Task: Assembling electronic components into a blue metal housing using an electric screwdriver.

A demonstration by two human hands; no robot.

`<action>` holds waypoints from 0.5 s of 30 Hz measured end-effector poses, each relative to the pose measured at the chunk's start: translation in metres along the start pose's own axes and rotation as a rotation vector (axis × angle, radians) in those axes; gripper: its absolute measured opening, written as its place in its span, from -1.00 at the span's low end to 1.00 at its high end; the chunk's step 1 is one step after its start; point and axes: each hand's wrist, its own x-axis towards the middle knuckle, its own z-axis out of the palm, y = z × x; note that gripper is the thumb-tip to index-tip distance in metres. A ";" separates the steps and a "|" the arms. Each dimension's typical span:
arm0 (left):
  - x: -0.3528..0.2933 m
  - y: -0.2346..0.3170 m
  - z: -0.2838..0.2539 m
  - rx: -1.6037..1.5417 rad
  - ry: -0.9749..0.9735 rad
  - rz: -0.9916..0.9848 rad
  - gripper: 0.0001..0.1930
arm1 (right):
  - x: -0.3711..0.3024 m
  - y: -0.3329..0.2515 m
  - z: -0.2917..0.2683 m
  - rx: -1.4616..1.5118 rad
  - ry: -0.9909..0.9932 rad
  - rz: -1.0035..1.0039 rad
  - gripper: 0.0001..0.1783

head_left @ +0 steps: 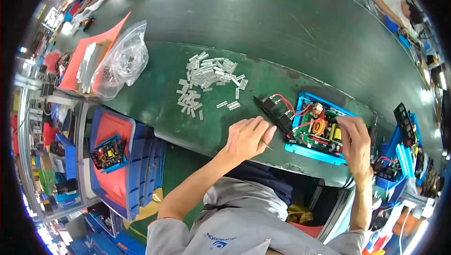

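Note:
A circuit board (306, 137) with coils, a yellow part and red wires sits in an open blue case (312, 153) on the green bench. Those red wires run to a black end panel (275, 115) tilted at the case's left side. My left hand (248, 137) is closed just left of the case, and a thin metal tool (267, 145) pokes out from under its fingers. At the case's right end, my right hand (355, 142) has its bent fingers closed around the end of the unit; its fingertips are partly hidden.
Many small clear plastic pieces (206, 74) lie piled left of the case. A plastic bag (124, 62) rests farther left. Below it, a blue crate (136, 170) holds another board unit (110, 155). More blue units (406, 158) stand at right. Another person (392, 6) is far right.

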 end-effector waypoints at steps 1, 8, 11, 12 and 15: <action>0.001 0.003 -0.002 -0.006 -0.009 0.005 -0.87 | -0.011 -0.014 -0.004 -0.001 0.025 0.001 -0.70; -0.007 -0.020 -0.046 0.126 0.168 -0.257 -0.98 | -0.090 -0.038 0.033 -0.023 0.098 0.112 -0.55; -0.011 -0.038 -0.078 0.275 0.168 -0.485 -0.95 | -0.096 -0.028 0.041 -0.166 0.100 0.095 -0.48; -0.010 -0.045 -0.087 0.309 0.177 -0.545 -0.94 | -0.096 -0.021 0.043 -0.157 0.111 0.038 -0.49; -0.016 -0.073 -0.102 0.369 0.162 -0.479 -0.91 | -0.090 -0.009 0.049 -0.056 0.138 -0.022 -0.54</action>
